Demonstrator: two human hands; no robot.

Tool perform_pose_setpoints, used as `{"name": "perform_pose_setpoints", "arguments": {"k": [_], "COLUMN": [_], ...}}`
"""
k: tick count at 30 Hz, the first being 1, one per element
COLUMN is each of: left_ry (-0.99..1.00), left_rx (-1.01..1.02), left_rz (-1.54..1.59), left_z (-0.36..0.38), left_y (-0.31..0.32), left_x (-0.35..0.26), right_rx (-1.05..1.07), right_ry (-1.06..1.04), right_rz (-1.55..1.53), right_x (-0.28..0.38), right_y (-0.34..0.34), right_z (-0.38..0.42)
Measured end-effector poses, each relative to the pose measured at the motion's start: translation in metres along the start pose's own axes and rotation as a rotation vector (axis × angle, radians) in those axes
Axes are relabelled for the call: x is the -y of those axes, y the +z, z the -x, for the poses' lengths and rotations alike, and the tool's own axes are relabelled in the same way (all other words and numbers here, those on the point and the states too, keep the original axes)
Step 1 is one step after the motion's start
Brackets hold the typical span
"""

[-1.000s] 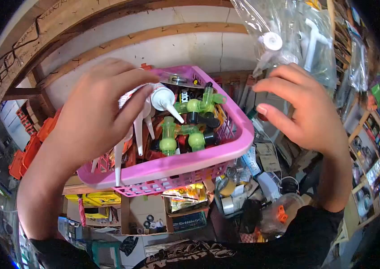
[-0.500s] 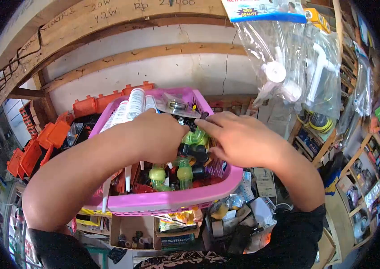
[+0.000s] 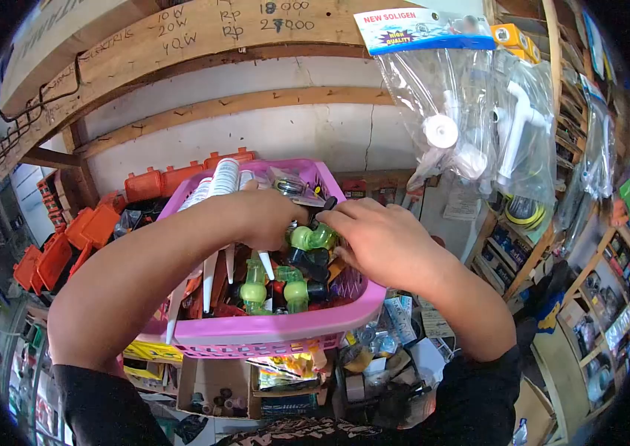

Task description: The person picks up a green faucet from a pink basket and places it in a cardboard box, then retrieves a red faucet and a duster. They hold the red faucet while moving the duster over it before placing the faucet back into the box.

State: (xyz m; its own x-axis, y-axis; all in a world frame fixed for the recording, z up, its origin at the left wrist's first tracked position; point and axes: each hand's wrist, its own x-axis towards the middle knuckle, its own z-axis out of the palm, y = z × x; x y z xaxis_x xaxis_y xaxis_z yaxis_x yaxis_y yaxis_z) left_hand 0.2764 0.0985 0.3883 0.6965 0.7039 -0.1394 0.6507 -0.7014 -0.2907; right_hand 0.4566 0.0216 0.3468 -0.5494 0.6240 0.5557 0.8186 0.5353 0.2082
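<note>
A pink plastic basket (image 3: 278,327) full of mixed goods stands before me, and both my hands reach into it. My left hand (image 3: 274,221) is curled over the middle of the pile, its fingertips mostly hidden; what it holds I cannot tell. My right hand (image 3: 382,236) comes in from the right, finger and thumb closed around a translucent green plastic fitting (image 3: 307,238) with black parts. Two similar green fittings, one on the left (image 3: 254,290) and one on the right (image 3: 296,291), lie nearer the front rim. White sealant tubes (image 3: 224,178) with long nozzles lean under my left forearm.
Orange plastic boxes (image 3: 92,225) line the left and back. Bagged white taps (image 3: 448,134) hang at upper right. Below the basket are a cardboard box (image 3: 214,372) with small parts and a heap of packets (image 3: 385,364). A wooden beam (image 3: 203,33) crosses overhead.
The view has tilted up and shifted slightly. My hands stay close together in the basket, and the green fitting between them shows more, turned a little toward the left hand.
</note>
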Motion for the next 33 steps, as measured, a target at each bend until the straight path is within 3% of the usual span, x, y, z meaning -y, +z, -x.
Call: {"name": "perform_pose_setpoints", "arguments": {"k": [2,5,7,9,11,15,17,19,20,21,25,27,28,30,31,33], "left_ry": [0.003,0.084,0.080,0.128,0.179,0.341,0.318,0.472,0.446,0.469,0.626,0.654,0.583,0.505,0.509,0.468], "left_rx": [0.078,-0.028,-0.010,-0.103,-0.466,-0.904,-0.774,-0.822,-0.731,-0.762,-0.847,-0.750,-0.685,-0.569,-0.506,-0.587], "left_rz": [-0.072,-0.129,0.237,0.103,0.093,0.187,0.637,0.657,0.789,0.777,0.937,1.128,1.360,1.782,1.975,2.219], "left_z": [-0.001,0.002,0.010,0.016,0.035,0.086,0.132,0.163,0.179,0.194,0.238,0.253,0.261,0.276,0.283,0.304], "left_y": [0.000,-0.001,-0.016,-0.023,-0.030,-0.026,-0.017,0.005,0.013,0.019,0.067,0.116,0.149,0.224,0.262,0.333], "left_x": [-0.002,-0.001,-0.002,0.002,0.004,-0.011,-0.040,-0.052,-0.060,-0.064,-0.056,-0.047,-0.048,-0.057,-0.065,-0.095], "right_rx": [-0.010,-0.057,-0.093,-0.206,-0.283,-0.513,-0.709,-0.824,-0.807,-0.793,-0.639,-0.534,-0.367,-0.384,-0.244,-0.231], "right_ry": [0.003,-0.013,-0.035,0.001,0.011,-0.009,-0.052,-0.114,-0.099,-0.091,-0.126,-0.072,0.051,0.099,0.400,0.728], "right_rz": [0.024,0.105,0.163,0.320,0.336,0.341,0.264,0.013,-0.093,-0.190,-0.612,-0.704,-0.873,-1.192,-1.641,-2.074], "right_x": [0.001,0.004,0.006,0.008,0.012,0.041,0.069,0.101,0.120,0.139,0.211,0.250,0.270,0.309,0.340,0.393], "right_y": [0.000,-0.004,-0.007,-0.010,-0.018,-0.034,-0.039,-0.036,-0.034,-0.036,-0.027,-0.002,0.015,0.076,0.105,0.156], "right_z": [0.001,0.001,0.001,-0.001,0.000,0.018,0.035,0.051,0.057,0.060,0.074,0.078,0.085,0.097,0.111,0.118]}}
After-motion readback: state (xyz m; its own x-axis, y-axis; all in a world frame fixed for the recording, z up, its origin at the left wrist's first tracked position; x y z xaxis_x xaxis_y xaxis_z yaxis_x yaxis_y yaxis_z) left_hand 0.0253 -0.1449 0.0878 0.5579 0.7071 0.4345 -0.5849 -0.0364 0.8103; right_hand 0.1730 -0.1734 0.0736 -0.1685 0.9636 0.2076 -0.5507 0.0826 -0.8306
